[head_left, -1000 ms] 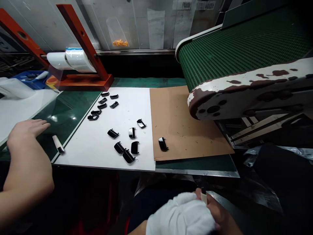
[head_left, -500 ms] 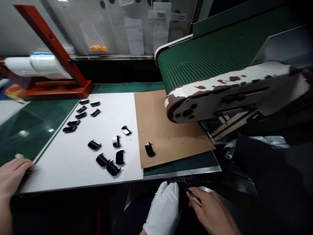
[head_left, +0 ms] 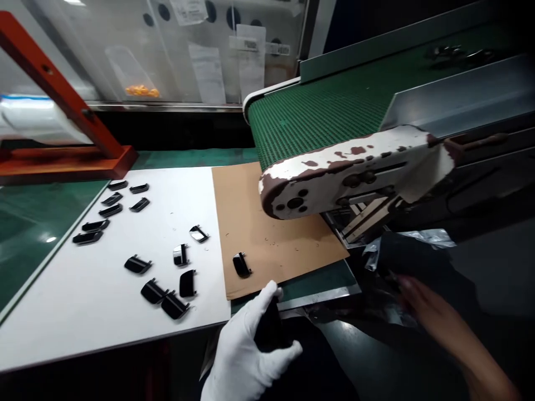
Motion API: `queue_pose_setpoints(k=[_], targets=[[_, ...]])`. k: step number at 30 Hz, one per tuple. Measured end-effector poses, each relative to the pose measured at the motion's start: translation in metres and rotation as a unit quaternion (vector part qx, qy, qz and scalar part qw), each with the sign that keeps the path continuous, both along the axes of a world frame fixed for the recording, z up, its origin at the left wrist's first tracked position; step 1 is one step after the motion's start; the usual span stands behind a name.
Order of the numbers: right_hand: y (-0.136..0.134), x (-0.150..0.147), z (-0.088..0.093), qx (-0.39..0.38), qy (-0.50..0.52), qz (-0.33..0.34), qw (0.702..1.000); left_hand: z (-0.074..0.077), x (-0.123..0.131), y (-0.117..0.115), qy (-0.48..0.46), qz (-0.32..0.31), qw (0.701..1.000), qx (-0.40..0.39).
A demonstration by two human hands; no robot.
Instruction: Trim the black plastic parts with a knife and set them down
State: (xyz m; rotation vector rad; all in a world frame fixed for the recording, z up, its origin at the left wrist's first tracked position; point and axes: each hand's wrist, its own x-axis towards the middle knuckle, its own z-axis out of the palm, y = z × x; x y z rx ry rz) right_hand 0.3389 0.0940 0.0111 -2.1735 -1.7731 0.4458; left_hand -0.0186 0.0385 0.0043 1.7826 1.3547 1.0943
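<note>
My left hand [head_left: 246, 351], in a white glove, is at the table's front edge with thumb and fingers curled round a black plastic part [head_left: 271, 328], mostly dark against my clothing. My bare right hand [head_left: 422, 303] is out to the right of the table, over dark material, and blurred. Its fingers are closed on a slim tool [head_left: 392, 280] whose kind I cannot make out. Nearest to my glove, one glossy black part [head_left: 241, 264] lies on the brown cardboard [head_left: 284, 239]. Several like it, such as a black part [head_left: 188, 283], lie on the white board [head_left: 104, 301].
A green conveyor belt [head_left: 317, 117] with a worn white side plate [head_left: 343, 159] overhangs the cardboard. At the back left stands an orange roll holder [head_left: 96, 167] with a clear film roll [head_left: 37, 120]. Silvery plastic [head_left: 426, 238] lies at right.
The view has turned right. My glove has risen to the table edge and opened round a black part. My right hand has moved away to the right. Another person's hand at left has left view.
</note>
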Motion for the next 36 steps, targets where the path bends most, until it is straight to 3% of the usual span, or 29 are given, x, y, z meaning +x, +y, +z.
queue_pose_setpoints(k=[2, 5, 7, 11, 17, 29, 36], targets=[[-0.009, -0.04, 0.002, -0.079, 0.14, 0.123, 0.979, 0.006, 0.003, 0.0, -0.049, 0.017, 0.999, -0.013], [-0.02, -0.098, 0.022, -0.109, 0.238, 0.213, 0.941, 0.014, 0.007, -0.002, -0.084, 0.027, 0.996, -0.017], [-0.024, -0.127, 0.038, -0.109, 0.25, 0.265, 0.925, 0.018, 0.008, -0.005, -0.09, 0.026, 0.995, -0.014], [-0.025, -0.163, 0.058, -0.076, 0.172, 0.362, 0.913, 0.024, 0.009, -0.01, -0.122, 0.012, 0.992, -0.016], [-0.025, -0.177, 0.06, -0.074, 0.173, 0.38, 0.906, 0.03, 0.011, -0.017, -0.206, -0.01, 0.978, -0.034], [-0.026, -0.18, 0.06, -0.089, 0.172, 0.396, 0.897, 0.034, 0.006, -0.015, -0.169, -0.011, 0.985, -0.019], [-0.024, -0.185, 0.056, -0.039, 0.171, 0.419, 0.891, 0.032, 0.003, -0.018, -0.166, -0.003, 0.985, -0.051]])
